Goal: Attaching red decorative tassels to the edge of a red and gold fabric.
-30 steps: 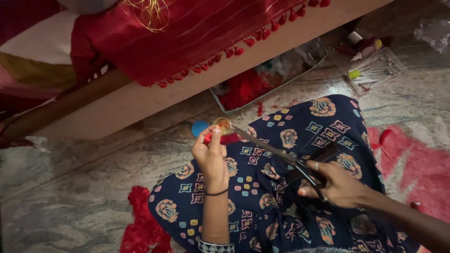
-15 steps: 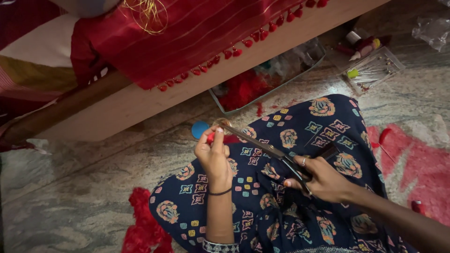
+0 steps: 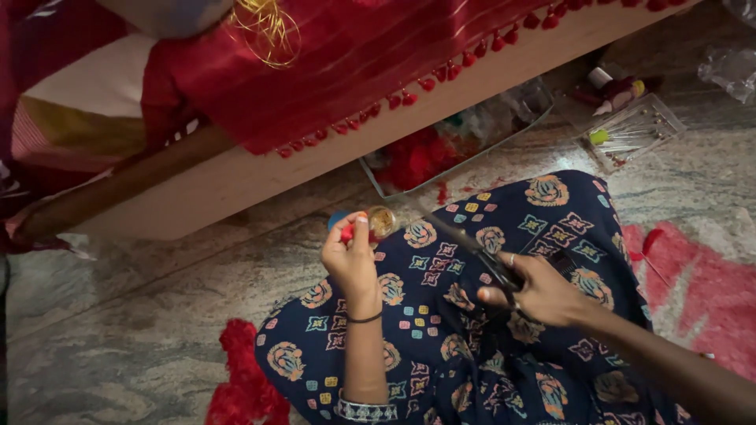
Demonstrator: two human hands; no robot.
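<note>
My left hand [image 3: 352,264] is raised over my lap and pinches a small red tassel [image 3: 347,232] with a round gold bead cap [image 3: 381,222] at its fingertips. My right hand [image 3: 542,293] grips the black handles of a pair of scissors [image 3: 480,250]. Their blades point up and left toward the tassel, the tips a short way from the gold cap. Both hands hover above my dark blue patterned garment [image 3: 441,315].
A red cloth with a tassel fringe [image 3: 441,75] hangs over a wooden bed edge [image 3: 236,177]. Under it sits a tray with red material [image 3: 425,157]. A clear box of needles [image 3: 630,130] lies at right. Red tassels [image 3: 244,378] and pink cloth [image 3: 701,291] lie on the floor.
My right hand has drawn the scissors slightly right and down, away from the tassel. The left hand holds its place with the tassel.
</note>
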